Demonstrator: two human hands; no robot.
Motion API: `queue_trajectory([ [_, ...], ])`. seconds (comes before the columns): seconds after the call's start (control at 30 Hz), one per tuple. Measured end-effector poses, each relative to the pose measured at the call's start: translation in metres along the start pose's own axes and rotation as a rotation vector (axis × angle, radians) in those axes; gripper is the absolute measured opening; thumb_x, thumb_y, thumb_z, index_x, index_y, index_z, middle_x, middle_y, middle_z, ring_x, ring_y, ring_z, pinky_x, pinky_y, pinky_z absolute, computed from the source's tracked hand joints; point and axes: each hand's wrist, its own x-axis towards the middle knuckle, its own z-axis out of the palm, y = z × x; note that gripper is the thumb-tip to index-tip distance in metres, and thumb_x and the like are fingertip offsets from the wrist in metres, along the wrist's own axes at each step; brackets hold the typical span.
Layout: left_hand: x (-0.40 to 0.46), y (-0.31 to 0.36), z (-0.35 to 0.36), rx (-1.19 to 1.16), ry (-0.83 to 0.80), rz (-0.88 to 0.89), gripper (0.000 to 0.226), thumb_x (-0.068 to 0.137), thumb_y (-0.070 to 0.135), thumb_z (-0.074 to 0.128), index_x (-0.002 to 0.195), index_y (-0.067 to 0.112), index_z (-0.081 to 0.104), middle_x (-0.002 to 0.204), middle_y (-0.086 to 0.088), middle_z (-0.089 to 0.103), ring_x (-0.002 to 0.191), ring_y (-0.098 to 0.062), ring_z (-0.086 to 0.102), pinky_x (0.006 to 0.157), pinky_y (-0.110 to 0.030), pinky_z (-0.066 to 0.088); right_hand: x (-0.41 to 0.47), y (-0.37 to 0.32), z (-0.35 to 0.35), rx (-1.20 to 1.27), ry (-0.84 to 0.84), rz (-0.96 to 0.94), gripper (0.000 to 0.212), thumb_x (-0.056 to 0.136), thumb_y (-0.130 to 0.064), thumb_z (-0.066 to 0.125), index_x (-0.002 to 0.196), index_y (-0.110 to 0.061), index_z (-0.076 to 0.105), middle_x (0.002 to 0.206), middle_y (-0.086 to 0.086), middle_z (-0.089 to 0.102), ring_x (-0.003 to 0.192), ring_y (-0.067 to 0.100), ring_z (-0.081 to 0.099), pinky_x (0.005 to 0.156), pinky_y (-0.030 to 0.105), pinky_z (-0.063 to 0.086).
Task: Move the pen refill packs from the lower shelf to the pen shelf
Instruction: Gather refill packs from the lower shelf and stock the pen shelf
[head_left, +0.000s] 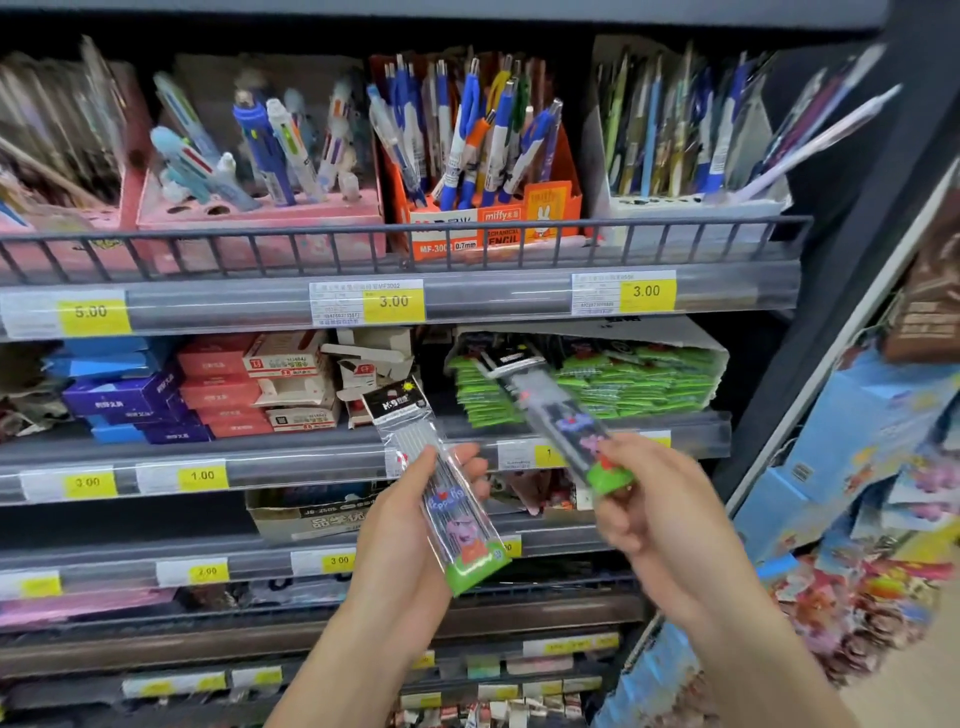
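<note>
My left hand (410, 525) grips a clear pen refill pack (441, 483) with a black header and a green cartoon base, held upright and tilted left. My right hand (654, 509) pinches the green lower end of a second refill pack (550, 410), which is blurred and slants up to the left. That pack's top overlaps a stack of green packets (644, 384) on the middle shelf. The pen shelf (467, 296) runs above, behind a wire rail, holding boxes of pens such as the orange pencil box (483, 218).
Red, white and blue boxes (223, 389) fill the middle shelf's left part. A cardboard box (311, 514) sits on the shelf below, behind my left hand. Yellow price tags line the shelf edges. A rack of colourful packets (857, 499) juts out at the right.
</note>
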Motion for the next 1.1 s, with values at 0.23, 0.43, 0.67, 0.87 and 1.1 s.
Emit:
queue_trajectory([
  [0.23,-0.003,0.001,0.006,-0.025,0.009,-0.035,0.041,0.107,0.036,0.055,0.113,0.006,0.081,0.112,-0.011,0.081,0.099,-0.022,0.073,0.093,-0.039,0.054,0.050,-0.029,-0.011,-0.081,0.170,0.016,0.025,0.099,-0.012,0.054,0.078,-0.017,0.040,0.053,-0.008,0.025,0.040,0.009,0.024,0.031,0.020,0.018],
  [0.43,0.000,0.001,0.008,-0.042,-0.009,-0.038,0.041,0.107,0.035,0.054,0.110,0.005,0.082,0.108,-0.011,0.082,0.097,-0.023,0.073,0.094,-0.039,0.053,0.068,-0.041,0.002,-0.197,0.151,0.005,0.031,0.090,-0.011,0.058,0.070,-0.020,0.036,0.051,-0.006,0.027,0.039,0.010,0.025,0.032,0.020,0.019],
  [0.67,0.003,0.002,0.004,-0.082,-0.030,-0.047,0.041,0.107,0.035,0.054,0.105,0.008,0.084,0.105,-0.009,0.081,0.092,-0.020,0.073,0.093,-0.037,0.053,0.061,-0.041,-0.006,-0.223,0.147,-0.035,0.034,0.087,-0.012,0.059,0.067,-0.023,0.034,0.050,-0.008,0.023,0.041,0.012,0.021,0.034,0.019,0.016],
  [0.87,0.006,0.004,0.003,-0.097,-0.020,-0.045,0.041,0.107,0.035,0.054,0.108,0.005,0.083,0.105,-0.011,0.081,0.088,-0.021,0.073,0.092,-0.038,0.054,0.048,-0.037,-0.024,-0.112,0.172,-0.011,0.040,0.090,-0.012,0.062,0.058,-0.024,0.041,0.049,-0.009,0.021,0.040,0.010,0.018,0.032,0.017,0.016],
  [1.1,0.006,0.002,0.011,-0.047,-0.035,-0.042,0.041,0.107,0.036,0.053,0.098,0.014,0.086,0.110,-0.009,0.082,0.087,-0.016,0.078,0.085,-0.034,0.055,0.058,-0.043,-0.013,-0.162,0.182,-0.077,0.021,0.089,-0.013,0.063,0.072,-0.016,0.051,0.050,-0.006,0.031,0.040,0.010,0.030,0.032,0.020,0.021],
])
